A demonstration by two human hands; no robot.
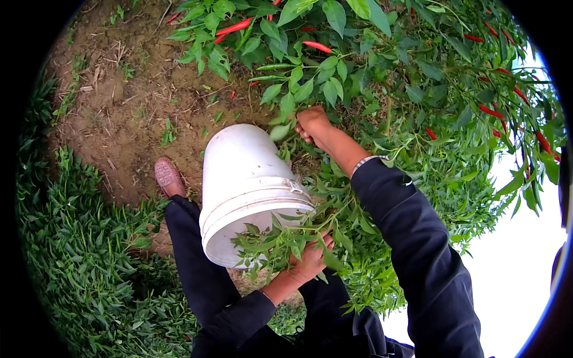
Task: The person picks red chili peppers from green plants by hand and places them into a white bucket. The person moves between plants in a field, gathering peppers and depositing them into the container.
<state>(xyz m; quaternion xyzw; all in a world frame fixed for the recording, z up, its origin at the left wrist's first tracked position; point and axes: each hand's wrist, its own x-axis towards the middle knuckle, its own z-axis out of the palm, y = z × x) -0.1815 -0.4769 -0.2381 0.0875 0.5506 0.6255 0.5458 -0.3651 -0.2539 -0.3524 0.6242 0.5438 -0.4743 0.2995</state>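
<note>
A white plastic bucket (244, 156) is in front of me, its open mouth facing me and its inside partly covered by leaves. My left hand (311, 259) is at the lower right of the bucket's mouth, its fingers closed around a leafy chili branch (309, 228) that crosses the rim. Leaves hide some of those fingers. Beyond the bucket's right side, my right hand (313, 123) is curled among chili leaves (288, 107). Whether a stem or a pepper lies inside its fingers is hidden.
Chili plants with red peppers (317, 46) fill the top and right. Bare brown soil (121, 112) with dry straw lies at the upper left. Dense low chili foliage (85, 250) covers the lower left. My foot in a pink shoe (168, 173) stands left of the bucket.
</note>
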